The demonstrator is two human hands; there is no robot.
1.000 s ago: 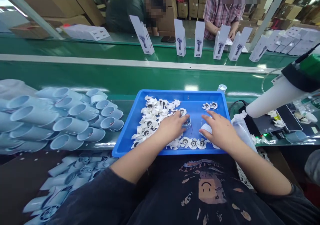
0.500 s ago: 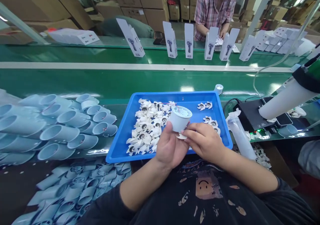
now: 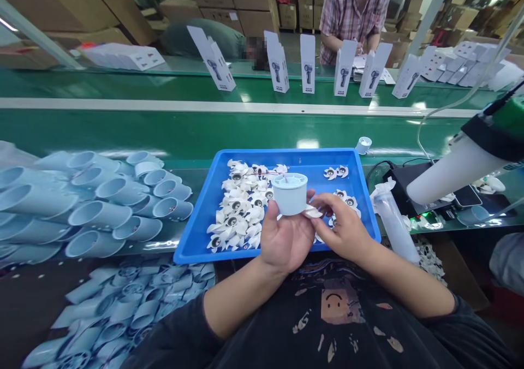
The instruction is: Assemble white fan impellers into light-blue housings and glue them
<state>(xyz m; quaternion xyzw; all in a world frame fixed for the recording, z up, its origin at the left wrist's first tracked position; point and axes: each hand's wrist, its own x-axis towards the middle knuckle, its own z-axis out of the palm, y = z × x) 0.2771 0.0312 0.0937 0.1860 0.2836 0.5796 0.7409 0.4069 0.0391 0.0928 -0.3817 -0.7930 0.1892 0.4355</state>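
My left hand (image 3: 285, 242) holds a light blue plastic fan housing (image 3: 290, 197) upright, its wired, spoked end facing up. Beside the housing's lower right, my right hand (image 3: 338, 221) pinches a white fan blade (image 3: 312, 212) between thumb and fingers. The blade is apart from the housing's side or just touching it; I cannot tell which. Below both hands lies a blue tray (image 3: 323, 159). A heap of white fan blades (image 3: 241, 205) fills its left half, and several more blades (image 3: 336, 172) sit on its right side.
Stacked light blue housings (image 3: 100, 216) stand at the left, with more housings (image 3: 135, 303) piled below. A small blue cylinder (image 3: 363, 145) is behind the tray. A white tubular device (image 3: 454, 167) leans in from the right. Upright boxes (image 3: 308, 66) line the far ledge, where a person (image 3: 354, 17) works.
The housing has gone from tilted to upright and shifted slightly left. My right hand has drawn the white fan blade out to the right from beneath it.
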